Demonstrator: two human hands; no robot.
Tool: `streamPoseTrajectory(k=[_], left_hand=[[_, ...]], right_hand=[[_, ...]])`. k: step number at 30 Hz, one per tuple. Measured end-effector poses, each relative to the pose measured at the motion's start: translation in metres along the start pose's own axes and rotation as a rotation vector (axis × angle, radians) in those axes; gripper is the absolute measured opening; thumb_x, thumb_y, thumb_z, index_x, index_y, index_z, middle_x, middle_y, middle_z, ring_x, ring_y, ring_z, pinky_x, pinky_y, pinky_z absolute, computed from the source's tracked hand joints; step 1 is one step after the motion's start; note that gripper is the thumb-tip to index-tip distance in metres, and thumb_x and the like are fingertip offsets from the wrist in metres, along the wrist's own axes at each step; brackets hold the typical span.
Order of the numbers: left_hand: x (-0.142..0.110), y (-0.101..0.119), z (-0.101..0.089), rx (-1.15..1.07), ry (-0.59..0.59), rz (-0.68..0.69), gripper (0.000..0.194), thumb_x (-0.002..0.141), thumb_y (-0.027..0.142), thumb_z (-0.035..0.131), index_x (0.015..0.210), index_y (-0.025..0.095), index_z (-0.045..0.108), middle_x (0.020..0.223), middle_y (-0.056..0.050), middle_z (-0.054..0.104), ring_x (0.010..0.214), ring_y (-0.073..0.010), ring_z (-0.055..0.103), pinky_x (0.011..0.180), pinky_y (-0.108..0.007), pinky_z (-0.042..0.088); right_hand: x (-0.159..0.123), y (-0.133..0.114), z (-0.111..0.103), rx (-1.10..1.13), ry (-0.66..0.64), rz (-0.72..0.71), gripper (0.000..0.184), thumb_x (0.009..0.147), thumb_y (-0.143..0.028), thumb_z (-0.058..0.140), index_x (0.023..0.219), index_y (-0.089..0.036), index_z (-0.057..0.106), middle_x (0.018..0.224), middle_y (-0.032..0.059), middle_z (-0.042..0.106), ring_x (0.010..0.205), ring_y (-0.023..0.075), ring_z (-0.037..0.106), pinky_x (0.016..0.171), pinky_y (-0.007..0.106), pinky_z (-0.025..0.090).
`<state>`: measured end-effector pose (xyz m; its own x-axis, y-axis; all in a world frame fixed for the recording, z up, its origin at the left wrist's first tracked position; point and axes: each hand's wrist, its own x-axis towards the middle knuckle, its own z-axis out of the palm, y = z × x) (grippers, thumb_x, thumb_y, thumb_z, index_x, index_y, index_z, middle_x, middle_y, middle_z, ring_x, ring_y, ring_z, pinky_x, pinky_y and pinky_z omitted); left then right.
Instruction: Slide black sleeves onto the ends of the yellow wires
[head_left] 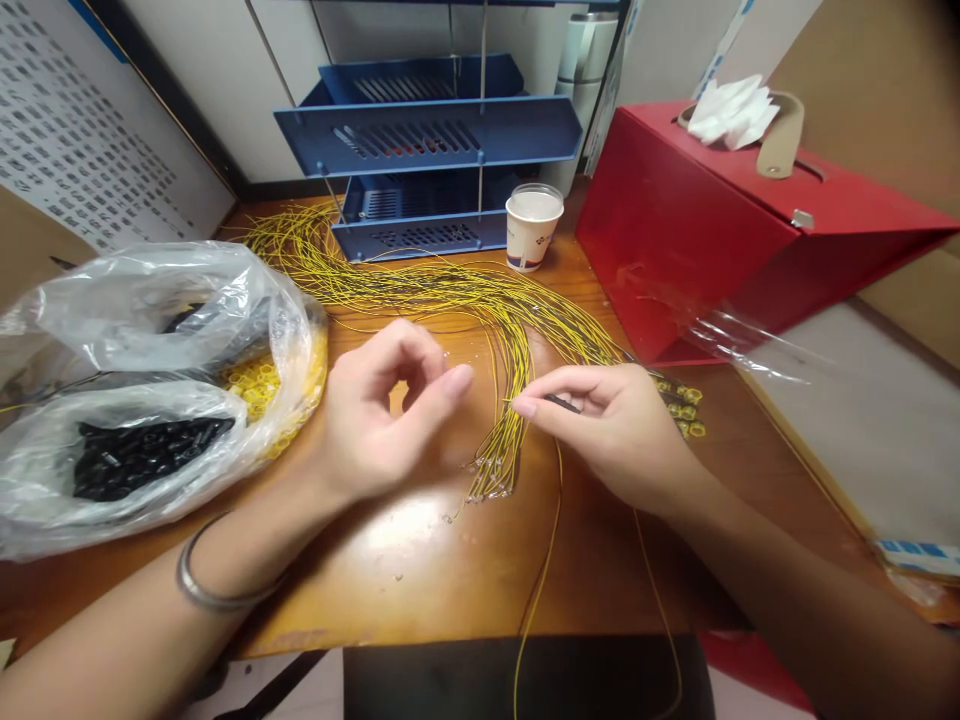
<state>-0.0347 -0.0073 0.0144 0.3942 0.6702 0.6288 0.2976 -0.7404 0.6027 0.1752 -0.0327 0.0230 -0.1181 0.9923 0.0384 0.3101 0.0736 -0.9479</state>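
My left hand [386, 405] hovers over the wooden table [420, 560], fingers curled with thumb and forefinger close together; I cannot make out anything between them. My right hand [607, 420] pinches a short black sleeve [562, 403] on a thin yellow wire [544, 560] that trails off the table's front edge. Between the hands lies the bare-ended tip of a long bundle of yellow wires [480, 300], which curves back to the left rear. A silver bangle [210, 590] sits on my left wrist.
Clear plastic bags [142, 330] at the left hold black sleeves [135, 455] and yellow rings [259, 385]. Blue stacked trays [427, 130] and a paper cup [531, 228] stand at the back. A red box [697, 230] with tissue on top fills the right.
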Motion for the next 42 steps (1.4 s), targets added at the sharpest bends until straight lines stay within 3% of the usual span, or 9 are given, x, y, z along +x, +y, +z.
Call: streamPoseTrajectory(k=[3, 8, 12, 18, 25, 36, 42], left_hand=[[0.013, -0.013, 0.009, 0.06, -0.006, 0.04, 0.015, 0.084, 0.02, 0.066, 0.096, 0.014, 0.062, 0.086, -0.004, 0.064, 0.056, -0.0072, 0.047, 0.051, -0.022, 0.041], [0.01, -0.011, 0.009, 0.091, -0.147, 0.129, 0.028, 0.082, 0.019, 0.067, 0.108, 0.011, 0.066, 0.099, -0.01, 0.071, 0.072, -0.0117, 0.062, 0.065, -0.024, 0.052], [0.006, -0.013, 0.012, 0.107, -0.113, 0.178, 0.022, 0.083, 0.02, 0.067, 0.103, 0.014, 0.067, 0.093, -0.009, 0.074, 0.078, -0.0142, 0.068, 0.07, -0.024, 0.055], [0.007, -0.016, 0.016, 0.141, -0.064, 0.259, 0.008, 0.084, 0.013, 0.064, 0.09, 0.013, 0.069, 0.082, -0.007, 0.075, 0.072, -0.0122, 0.068, 0.068, -0.022, 0.055], [0.006, -0.016, 0.016, 0.134, -0.052, 0.275, 0.009, 0.082, 0.011, 0.064, 0.089, 0.012, 0.069, 0.081, -0.008, 0.075, 0.073, -0.0134, 0.069, 0.068, -0.023, 0.056], [0.004, -0.017, 0.016, 0.148, -0.048, 0.255, 0.009, 0.081, 0.011, 0.063, 0.088, 0.013, 0.069, 0.079, -0.006, 0.074, 0.07, -0.012, 0.069, 0.065, -0.02, 0.054], [0.004, -0.013, 0.016, 0.155, -0.06, 0.2, 0.006, 0.082, 0.014, 0.064, 0.083, 0.014, 0.069, 0.074, -0.005, 0.073, 0.063, -0.0114, 0.066, 0.061, -0.02, 0.052]], right_hand=[[-0.003, 0.0, 0.001, -0.106, 0.065, -0.05, 0.013, 0.078, -0.026, 0.068, 0.072, -0.017, 0.075, 0.058, 0.0004, 0.063, 0.05, 0.0087, 0.045, 0.046, 0.023, 0.035], [-0.004, 0.0, 0.001, -0.202, 0.096, -0.115, 0.013, 0.08, -0.026, 0.066, 0.074, -0.018, 0.075, 0.061, 0.0016, 0.066, 0.051, 0.0098, 0.046, 0.047, 0.025, 0.036], [-0.004, 0.001, -0.001, -0.225, 0.116, -0.119, 0.013, 0.08, -0.029, 0.067, 0.075, -0.02, 0.075, 0.063, 0.0027, 0.067, 0.054, 0.0127, 0.052, 0.049, 0.026, 0.039], [-0.004, 0.002, 0.0, -0.266, 0.105, -0.15, 0.014, 0.081, -0.029, 0.066, 0.075, -0.021, 0.075, 0.065, 0.0025, 0.068, 0.054, 0.0129, 0.054, 0.049, 0.027, 0.04], [-0.004, 0.003, 0.003, -0.258, 0.1, -0.158, 0.013, 0.082, -0.027, 0.065, 0.076, -0.02, 0.075, 0.068, 0.0027, 0.07, 0.056, 0.0129, 0.056, 0.052, 0.027, 0.041], [-0.005, 0.005, 0.002, -0.278, 0.115, -0.221, 0.013, 0.083, -0.025, 0.065, 0.077, -0.019, 0.074, 0.069, 0.0018, 0.07, 0.056, 0.0112, 0.055, 0.052, 0.025, 0.041], [-0.005, 0.007, 0.004, -0.295, 0.143, -0.321, 0.01, 0.081, -0.019, 0.066, 0.076, -0.017, 0.074, 0.062, -0.0009, 0.067, 0.048, 0.0069, 0.044, 0.047, 0.023, 0.035]])
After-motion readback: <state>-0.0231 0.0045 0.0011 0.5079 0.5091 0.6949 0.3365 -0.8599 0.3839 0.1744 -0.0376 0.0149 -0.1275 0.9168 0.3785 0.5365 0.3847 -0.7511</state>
